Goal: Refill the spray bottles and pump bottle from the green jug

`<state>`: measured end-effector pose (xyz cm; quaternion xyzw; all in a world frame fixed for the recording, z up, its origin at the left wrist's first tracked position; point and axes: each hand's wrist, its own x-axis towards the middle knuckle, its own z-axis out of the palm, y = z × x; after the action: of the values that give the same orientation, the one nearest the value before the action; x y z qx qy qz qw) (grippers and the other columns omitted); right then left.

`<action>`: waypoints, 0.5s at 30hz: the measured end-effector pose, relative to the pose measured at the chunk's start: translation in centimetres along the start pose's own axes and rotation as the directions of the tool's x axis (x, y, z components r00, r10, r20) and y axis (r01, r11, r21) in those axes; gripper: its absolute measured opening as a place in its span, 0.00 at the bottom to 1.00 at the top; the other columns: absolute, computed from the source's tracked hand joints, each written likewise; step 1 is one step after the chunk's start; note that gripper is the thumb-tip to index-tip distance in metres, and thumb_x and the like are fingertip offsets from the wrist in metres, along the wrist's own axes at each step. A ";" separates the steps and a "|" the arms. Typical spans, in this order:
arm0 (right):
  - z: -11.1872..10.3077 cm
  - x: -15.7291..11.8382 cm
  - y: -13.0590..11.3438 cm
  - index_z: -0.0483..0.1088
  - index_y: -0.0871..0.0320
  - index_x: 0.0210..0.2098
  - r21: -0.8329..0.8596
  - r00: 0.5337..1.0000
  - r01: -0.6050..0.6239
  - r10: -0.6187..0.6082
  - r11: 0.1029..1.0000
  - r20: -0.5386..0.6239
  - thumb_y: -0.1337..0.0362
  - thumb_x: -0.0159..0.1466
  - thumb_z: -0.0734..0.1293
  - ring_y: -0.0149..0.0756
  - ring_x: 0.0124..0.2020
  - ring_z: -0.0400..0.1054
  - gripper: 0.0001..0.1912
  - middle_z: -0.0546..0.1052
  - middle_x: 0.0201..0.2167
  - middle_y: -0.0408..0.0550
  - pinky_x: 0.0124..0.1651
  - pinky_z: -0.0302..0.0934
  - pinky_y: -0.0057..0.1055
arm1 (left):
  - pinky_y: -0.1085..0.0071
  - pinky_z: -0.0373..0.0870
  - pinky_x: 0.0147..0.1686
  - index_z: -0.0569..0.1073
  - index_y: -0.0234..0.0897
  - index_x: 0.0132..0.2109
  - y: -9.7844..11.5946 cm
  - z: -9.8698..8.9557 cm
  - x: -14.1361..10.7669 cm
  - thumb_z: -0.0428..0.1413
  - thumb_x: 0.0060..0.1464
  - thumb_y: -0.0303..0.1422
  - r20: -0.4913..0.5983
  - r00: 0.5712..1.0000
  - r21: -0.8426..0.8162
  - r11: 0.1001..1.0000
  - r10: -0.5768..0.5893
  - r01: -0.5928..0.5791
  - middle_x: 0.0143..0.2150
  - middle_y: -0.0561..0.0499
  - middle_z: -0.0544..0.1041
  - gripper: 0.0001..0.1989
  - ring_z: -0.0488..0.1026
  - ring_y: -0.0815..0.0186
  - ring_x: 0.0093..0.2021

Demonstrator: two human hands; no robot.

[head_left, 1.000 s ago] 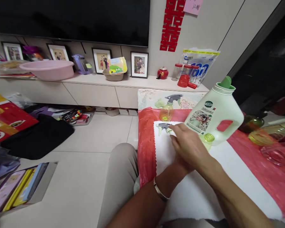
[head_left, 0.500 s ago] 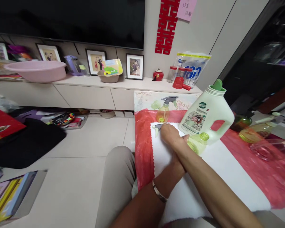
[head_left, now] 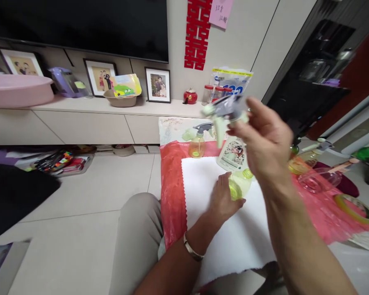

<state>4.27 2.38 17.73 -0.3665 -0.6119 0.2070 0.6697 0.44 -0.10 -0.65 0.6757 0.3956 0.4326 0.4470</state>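
Observation:
My left hand (head_left: 223, 196) is wrapped round a yellow-green see-through spray bottle (head_left: 240, 185), which has an uncovered neck and leans to the right over a white cloth (head_left: 199, 176). Raised above the table, my right hand (head_left: 264, 135) grips a grey and pale green trigger spray head (head_left: 226, 110), slightly blurred. Behind the bottle stands a pale green detergent jug (head_left: 232, 153), partly hidden by my right hand and the spray head. A second spray bottle (head_left: 197, 146), with its trigger head on, stands at the cloth's far left corner.
Red plastic sheeting (head_left: 172, 184) covers the table beneath the cloth. On the right lie a roll of tape (head_left: 356, 209) and a clear pink container (head_left: 320, 180). Photo frames (head_left: 158, 85), a red pot (head_left: 190, 96) and a pink basin (head_left: 18, 90) line the cabinet behind.
My right hand has picked up the spray head from the cloth and lifted it up and to the right. My crossed arms have parted, and the view has turned right.

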 end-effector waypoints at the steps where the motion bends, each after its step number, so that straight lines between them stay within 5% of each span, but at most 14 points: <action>1: -1.2 0.1 -0.6 0.65 0.64 0.62 0.114 0.999 -0.010 0.014 0.993 -0.039 0.62 0.65 0.70 0.27 0.44 0.70 0.29 0.70 0.50 0.49 0.46 0.71 0.26 | 0.48 0.63 0.63 0.60 0.42 0.62 0.0 -0.1 0.0 0.70 0.38 0.28 0.003 1.000 0.012 1.000 0.011 -0.011 0.58 0.42 0.68 0.45 0.66 0.46 0.61; 4: -4.7 -0.5 -1.5 0.70 0.70 0.53 0.254 0.968 -0.112 0.163 0.961 -0.191 0.65 0.60 0.72 0.28 0.38 0.70 0.24 0.72 0.45 0.53 0.40 0.72 0.27 | 0.49 0.63 0.63 0.59 0.40 0.63 0.2 -0.2 -0.1 0.68 0.39 0.27 0.001 1.000 0.037 0.999 0.018 -0.018 0.58 0.41 0.68 0.44 0.66 0.47 0.61; 8: -8.8 -2.5 -0.8 0.73 0.68 0.50 0.413 0.922 -0.190 0.306 0.891 -0.236 0.67 0.53 0.77 0.28 0.42 0.70 0.26 0.71 0.44 0.51 0.50 0.74 0.28 | 0.50 0.65 0.61 0.58 0.38 0.63 0.6 -0.3 -0.1 0.67 0.39 0.26 0.001 1.000 0.049 0.999 -0.001 0.001 0.57 0.41 0.68 0.44 0.67 0.48 0.60; 15: -12.4 -4.4 0.7 0.74 0.61 0.52 0.464 0.931 -0.083 0.235 0.882 -0.281 0.59 0.58 0.76 0.28 0.50 0.68 0.24 0.68 0.50 0.49 0.57 0.72 0.27 | 0.51 0.65 0.61 0.59 0.41 0.62 0.9 -0.5 -0.2 0.67 0.39 0.26 0.008 0.999 0.034 0.998 -0.049 0.048 0.59 0.42 0.68 0.44 0.67 0.49 0.61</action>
<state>15.70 -3.25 14.50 -0.2829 -0.3954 0.3320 0.8083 0.01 -0.40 0.27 0.6752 0.4172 0.4120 0.4475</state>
